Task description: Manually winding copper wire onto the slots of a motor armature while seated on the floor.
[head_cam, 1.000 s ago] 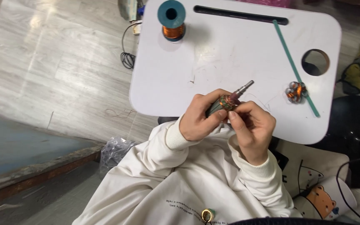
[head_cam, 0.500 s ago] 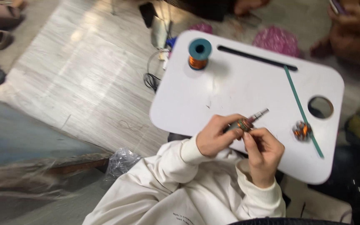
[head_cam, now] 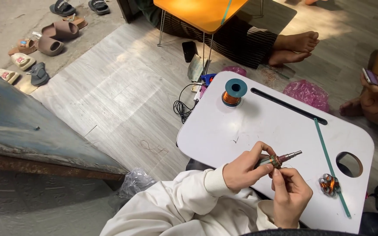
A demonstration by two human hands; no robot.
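Observation:
My left hand (head_cam: 245, 169) grips a small motor rotor (head_cam: 280, 159), a metal shaft with copper windings, above the near part of a white lap table (head_cam: 224, 131). My right hand (head_cam: 290, 195) pinches at the rotor's windings from below with thumb and forefinger. Both arms are in cream sleeves. A teal spool of copper wire (head_cam: 233, 92) stands at the table's far left. A second small wound copper part (head_cam: 329, 184) lies to the right, beside a long teal strip (head_cam: 330, 165).
The table has a long dark slot (head_cam: 288, 106) and a round cup hole (head_cam: 349, 164). Beyond it sits a person with bare feet (head_cam: 295, 47) under an orange table (head_cam: 197, 13). Another person at right holds a phone (head_cam: 370, 76). Pink bags, cables and sandals (head_cam: 49, 41) lie on the floor.
The view has swung up and left, so the table now sits lower right and more floor and people show. Both hands stay on the rotor.

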